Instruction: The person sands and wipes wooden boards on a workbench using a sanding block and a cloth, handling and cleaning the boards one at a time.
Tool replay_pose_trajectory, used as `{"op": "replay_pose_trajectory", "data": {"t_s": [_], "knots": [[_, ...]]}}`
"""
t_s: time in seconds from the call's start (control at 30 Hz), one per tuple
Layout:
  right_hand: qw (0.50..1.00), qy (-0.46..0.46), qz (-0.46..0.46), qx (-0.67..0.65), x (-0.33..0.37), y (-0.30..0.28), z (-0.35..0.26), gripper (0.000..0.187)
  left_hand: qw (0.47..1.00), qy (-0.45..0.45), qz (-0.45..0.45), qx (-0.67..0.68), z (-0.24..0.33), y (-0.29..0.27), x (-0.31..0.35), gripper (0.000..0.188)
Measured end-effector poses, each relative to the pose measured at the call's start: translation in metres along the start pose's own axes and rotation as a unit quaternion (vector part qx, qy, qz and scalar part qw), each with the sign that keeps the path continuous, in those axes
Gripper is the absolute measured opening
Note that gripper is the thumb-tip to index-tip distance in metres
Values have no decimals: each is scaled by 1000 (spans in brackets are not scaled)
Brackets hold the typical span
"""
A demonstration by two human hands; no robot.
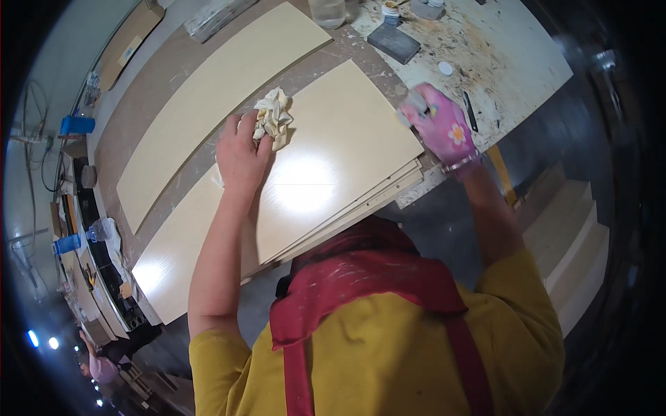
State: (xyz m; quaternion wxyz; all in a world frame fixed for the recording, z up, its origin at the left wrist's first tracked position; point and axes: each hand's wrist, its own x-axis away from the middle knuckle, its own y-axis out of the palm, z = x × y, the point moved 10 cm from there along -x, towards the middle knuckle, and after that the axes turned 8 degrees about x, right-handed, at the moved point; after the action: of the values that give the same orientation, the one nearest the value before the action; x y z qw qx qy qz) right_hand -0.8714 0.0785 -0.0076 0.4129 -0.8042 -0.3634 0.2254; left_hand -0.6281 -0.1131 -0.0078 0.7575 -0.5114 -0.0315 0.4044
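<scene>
Stained table — left hand grips a rag, right hand a grey pad whose edge might scuff the board.

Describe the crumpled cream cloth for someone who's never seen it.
Find the broad, pale, wood-coloured panel bearing the large white glare. Near its upper left, touching the bare left hand, is the cream cloth. Its bunched folds contrast with the panel's smooth, flat surface.

The pale, glossy panel lies flat atop other boards, bright glare near its middle. Toward its ten-to-eleven o'clock edge sits a crumpled cream cloth, loosely bunched. At two o'clock, a small grey block, slightly blurred, stands close to the panel's edge.
</scene>
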Motion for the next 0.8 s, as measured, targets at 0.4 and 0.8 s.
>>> {"op": "replay_pose_trajectory", "data": {"t_s": [0.4,0.8], "knots": [[970,69,108,-205,115,-25,45,32,1000,26,-10,0,9,1,7,37],[981,-46,131,-135,151,26,-43,33,998,45,-11,38,8,-4,9,34]]}}
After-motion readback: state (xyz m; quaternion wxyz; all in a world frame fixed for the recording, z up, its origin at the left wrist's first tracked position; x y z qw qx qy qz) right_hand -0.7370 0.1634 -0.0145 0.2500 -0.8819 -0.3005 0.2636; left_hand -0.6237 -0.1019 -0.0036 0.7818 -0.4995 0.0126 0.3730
